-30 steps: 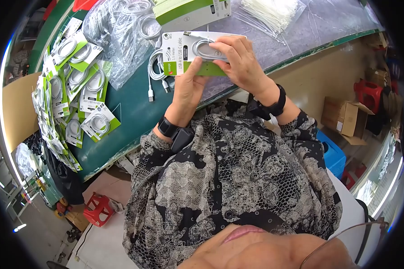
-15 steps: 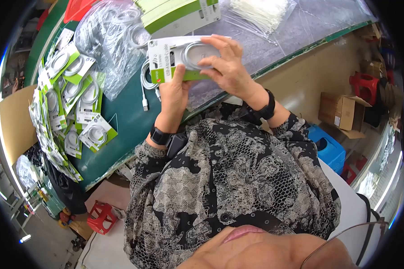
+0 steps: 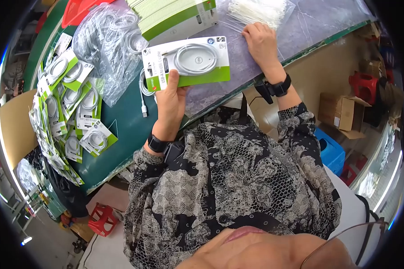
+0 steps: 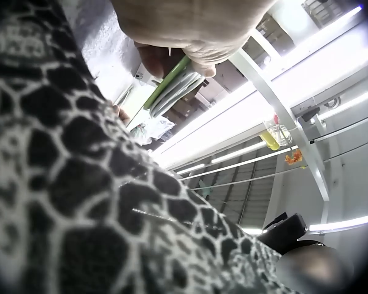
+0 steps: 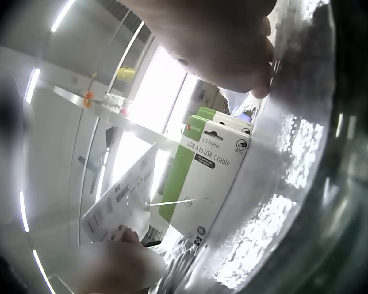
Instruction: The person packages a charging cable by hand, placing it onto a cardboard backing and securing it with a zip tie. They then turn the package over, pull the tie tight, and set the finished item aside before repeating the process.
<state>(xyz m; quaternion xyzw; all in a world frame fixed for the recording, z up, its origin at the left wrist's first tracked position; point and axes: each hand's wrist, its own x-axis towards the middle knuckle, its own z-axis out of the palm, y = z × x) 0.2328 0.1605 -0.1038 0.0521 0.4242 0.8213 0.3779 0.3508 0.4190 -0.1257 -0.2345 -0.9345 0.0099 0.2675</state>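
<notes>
My left hand (image 3: 169, 104) grips a white and green cable card (image 3: 222, 75) by its lower left edge, thumb in front. A white coiled USB cable (image 3: 177, 60) lies against the card's face. In the right wrist view, a thin white strip juts from the back of the held card (image 5: 113, 208). Over the grey tabletop, my right hand (image 3: 262, 47) has its fingertips down at loose white cable ties (image 3: 238, 26), beside a clear bag of cable ties (image 3: 260, 11). I cannot tell whether those fingers pinch a tie.
A stack of blank-looking cable cards (image 3: 177, 33) stands behind the held card. To its left lies a plastic bag of coiled cables (image 3: 105, 45). Several carded cables (image 3: 94, 136) are heaped at the table's left. Another loose cable (image 3: 143, 101) lies behind my left hand.
My right hand has left the coil on the card and moved right to the cable ties. The left hand keeps its grip, and the card's face is now uncovered.
</notes>
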